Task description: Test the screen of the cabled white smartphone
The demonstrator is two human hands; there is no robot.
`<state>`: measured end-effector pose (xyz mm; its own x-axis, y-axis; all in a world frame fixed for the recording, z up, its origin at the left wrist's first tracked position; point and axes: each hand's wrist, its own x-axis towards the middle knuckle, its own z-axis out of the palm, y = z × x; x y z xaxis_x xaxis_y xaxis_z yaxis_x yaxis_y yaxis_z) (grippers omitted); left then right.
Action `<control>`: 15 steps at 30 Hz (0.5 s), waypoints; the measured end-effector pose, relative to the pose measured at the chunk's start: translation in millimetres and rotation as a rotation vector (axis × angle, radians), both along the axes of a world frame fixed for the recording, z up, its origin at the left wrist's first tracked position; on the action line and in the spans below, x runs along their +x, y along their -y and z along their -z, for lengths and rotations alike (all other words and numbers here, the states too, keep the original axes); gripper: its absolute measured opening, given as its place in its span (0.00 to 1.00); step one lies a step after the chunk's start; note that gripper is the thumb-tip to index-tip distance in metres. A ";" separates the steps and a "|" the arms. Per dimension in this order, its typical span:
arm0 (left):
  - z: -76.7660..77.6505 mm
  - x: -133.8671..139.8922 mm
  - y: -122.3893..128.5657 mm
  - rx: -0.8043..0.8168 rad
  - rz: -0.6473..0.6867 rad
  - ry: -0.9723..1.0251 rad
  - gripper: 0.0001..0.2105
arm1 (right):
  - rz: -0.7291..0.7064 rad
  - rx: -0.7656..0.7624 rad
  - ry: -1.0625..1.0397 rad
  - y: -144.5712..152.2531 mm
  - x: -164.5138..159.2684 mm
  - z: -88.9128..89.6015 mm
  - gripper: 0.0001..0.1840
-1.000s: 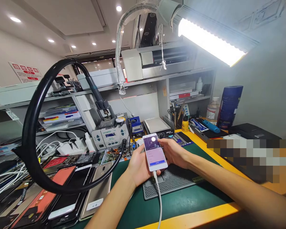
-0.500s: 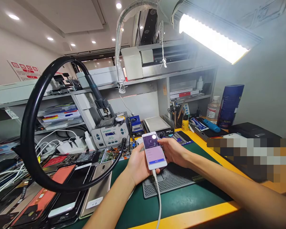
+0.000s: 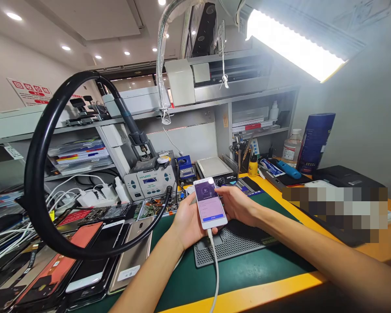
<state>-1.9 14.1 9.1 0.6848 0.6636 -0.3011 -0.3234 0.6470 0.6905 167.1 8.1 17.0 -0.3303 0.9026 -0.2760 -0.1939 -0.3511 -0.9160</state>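
Note:
A white smartphone with a lit purple and pale pink screen is held upright, leaning back, above the bench. My left hand is closed around its left side and supports it from behind, with fingertips showing below the lower right corner. Against the phone's right edge is my right hand, its thumb by the upper part of the screen and its other fingers partly hidden. A white charging cable is plugged into the bottom of the phone and runs down toward me. Beneath lies a grey perforated pad on a green mat.
Several phones and phone parts cover the left side. A thick black hose loops in front of a soldering station. A bright lamp hangs above. At the right stand a yellow bottle and a dark blue canister.
The view has shifted slightly, so the phone and bench sit a little higher in the picture. Both hands keep nearly the same pose on the phone.

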 end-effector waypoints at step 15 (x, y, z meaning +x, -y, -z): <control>1.7 -0.9 -0.9 0.015 0.013 0.010 0.26 | -0.008 0.010 0.018 -0.9 0.4 2.3 0.18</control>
<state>-2.9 15.0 7.5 0.6963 0.6591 -0.2841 -0.3219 0.6406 0.6971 167.5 9.0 14.7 -0.3324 0.9029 -0.2727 -0.1748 -0.3431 -0.9229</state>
